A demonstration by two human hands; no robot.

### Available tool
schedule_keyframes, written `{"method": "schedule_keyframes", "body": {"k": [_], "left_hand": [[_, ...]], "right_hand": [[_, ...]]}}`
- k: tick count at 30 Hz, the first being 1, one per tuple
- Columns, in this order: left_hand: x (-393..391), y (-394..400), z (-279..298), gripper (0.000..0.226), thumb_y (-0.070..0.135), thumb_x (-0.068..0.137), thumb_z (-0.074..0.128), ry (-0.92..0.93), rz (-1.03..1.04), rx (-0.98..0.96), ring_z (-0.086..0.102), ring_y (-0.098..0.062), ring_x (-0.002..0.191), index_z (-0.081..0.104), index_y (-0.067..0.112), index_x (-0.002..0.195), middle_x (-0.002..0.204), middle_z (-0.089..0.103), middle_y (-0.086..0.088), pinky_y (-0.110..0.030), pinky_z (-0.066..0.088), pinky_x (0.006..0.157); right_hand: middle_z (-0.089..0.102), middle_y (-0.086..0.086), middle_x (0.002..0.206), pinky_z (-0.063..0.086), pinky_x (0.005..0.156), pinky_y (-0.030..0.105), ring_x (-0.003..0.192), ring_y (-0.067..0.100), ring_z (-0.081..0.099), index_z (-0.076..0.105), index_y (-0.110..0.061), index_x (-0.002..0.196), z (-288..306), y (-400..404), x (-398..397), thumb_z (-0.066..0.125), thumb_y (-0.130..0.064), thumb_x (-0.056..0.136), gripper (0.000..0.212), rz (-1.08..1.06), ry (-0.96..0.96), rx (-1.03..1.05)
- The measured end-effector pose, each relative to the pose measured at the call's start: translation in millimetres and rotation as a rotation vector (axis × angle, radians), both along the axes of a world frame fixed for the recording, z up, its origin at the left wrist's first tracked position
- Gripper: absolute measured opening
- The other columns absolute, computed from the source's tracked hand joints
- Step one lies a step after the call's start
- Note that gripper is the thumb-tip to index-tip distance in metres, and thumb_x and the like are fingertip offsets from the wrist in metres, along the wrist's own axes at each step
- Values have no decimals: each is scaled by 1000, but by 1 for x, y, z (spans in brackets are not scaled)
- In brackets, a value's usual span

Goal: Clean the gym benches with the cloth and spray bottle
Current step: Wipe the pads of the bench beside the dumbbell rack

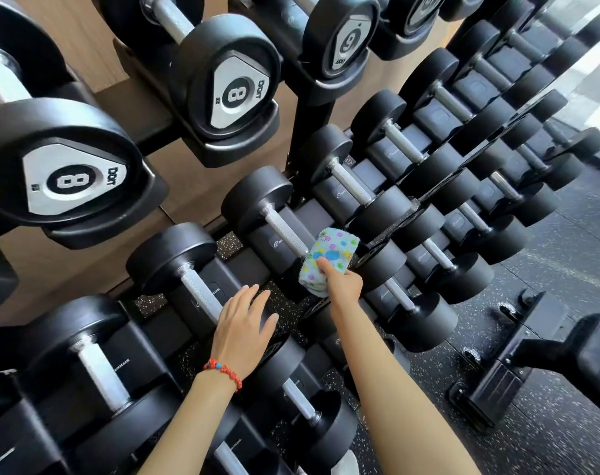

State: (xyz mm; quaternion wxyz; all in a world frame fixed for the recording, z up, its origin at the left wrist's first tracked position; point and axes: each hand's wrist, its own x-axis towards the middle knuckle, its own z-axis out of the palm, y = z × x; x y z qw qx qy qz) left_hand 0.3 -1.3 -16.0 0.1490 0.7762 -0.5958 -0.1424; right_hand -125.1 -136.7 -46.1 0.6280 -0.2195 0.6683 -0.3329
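A pale blue cloth [329,257] with coloured dots is folded in my right hand [341,282], which grips it and presses it against the near head of a black dumbbell [257,200] on the lower rack. My left hand [243,325] lies flat, fingers straight, on the near head of the neighbouring dumbbell [170,255] to the left. No spray bottle is in view. Part of a black gym bench [566,354] shows at the lower right.
Rows of black dumbbells fill a two-tier rack [312,114]; the upper tier carries ones marked 8 [237,94] and 9 [350,41]. Speckled black rubber floor [549,262] runs along the right. The bench frame [490,382] stands close to the rack.
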Motion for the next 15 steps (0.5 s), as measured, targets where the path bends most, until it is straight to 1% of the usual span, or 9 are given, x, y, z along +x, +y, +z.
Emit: {"method": "schedule_keyframes", "body": {"k": [2, 4, 5, 7, 8, 10, 11, 13, 15], "left_hand": [[0, 0, 1, 42, 22, 89, 59, 6, -5, -3, 39, -32, 129, 53, 4, 127, 135, 50, -16, -44, 30, 105], [0, -2, 3, 43, 22, 90, 58, 8, -15, -5, 38, -32, 130, 52, 4, 128, 135, 49, -16, -43, 29, 106], [-1, -4, 3, 43, 22, 90, 58, 7, -24, -9, 38, -32, 130, 52, 4, 128, 135, 49, -17, -43, 29, 106], [-4, -7, 5, 43, 21, 89, 59, 10, -44, -17, 38, -33, 130, 52, 3, 127, 134, 49, -18, -44, 29, 106], [-6, -9, 6, 42, 21, 90, 58, 13, -52, -18, 38, -33, 130, 52, 3, 128, 135, 49, -17, -44, 28, 106], [-12, -12, 8, 43, 22, 90, 57, 13, -78, -23, 37, -32, 131, 51, 4, 128, 135, 48, -17, -44, 28, 107], [-16, -13, 8, 43, 22, 90, 57, 8, -95, -23, 36, -32, 131, 51, 4, 129, 136, 48, -17, -44, 27, 107], [-26, -16, 11, 43, 22, 90, 57, -10, -135, -24, 36, -32, 131, 50, 4, 129, 136, 48, -17, -44, 27, 107], [-38, -19, 12, 43, 21, 90, 58, -21, -177, -33, 38, -33, 130, 52, 3, 128, 135, 49, -18, -45, 28, 106]], "right_hand": [[70, 16, 94, 57, 74, 39, 82, 29, 68, 66, -5, 80, 0, 5, -8, 74, -9, 74, 12, 38, -96, 21], [69, 17, 96, 57, 76, 44, 85, 33, 68, 65, -2, 91, -3, 11, -17, 73, -7, 75, 18, 66, -155, 26], [69, 16, 97, 57, 76, 44, 86, 32, 68, 64, -3, 93, -4, 15, -21, 72, -6, 76, 19, 73, -180, 23], [70, 10, 95, 58, 73, 39, 83, 26, 68, 63, -8, 93, -5, 23, -33, 70, -7, 78, 17, 80, -214, 23], [70, 8, 94, 58, 75, 39, 84, 25, 68, 62, -9, 94, -6, 27, -39, 69, -8, 79, 17, 74, -224, 21], [69, 8, 95, 54, 81, 44, 86, 26, 67, 60, -8, 98, -5, 33, -53, 65, -4, 81, 18, 53, -245, -3], [68, 9, 95, 53, 82, 47, 86, 27, 67, 59, -7, 100, -5, 37, -62, 63, -1, 81, 20, 49, -250, -22], [68, 11, 97, 54, 79, 50, 83, 27, 68, 57, -6, 104, -2, 44, -80, 62, 1, 81, 24, 68, -222, -54], [68, 10, 97, 57, 71, 44, 78, 23, 69, 55, -10, 103, 1, 54, -100, 65, -3, 79, 26, 84, -152, -82]]}}
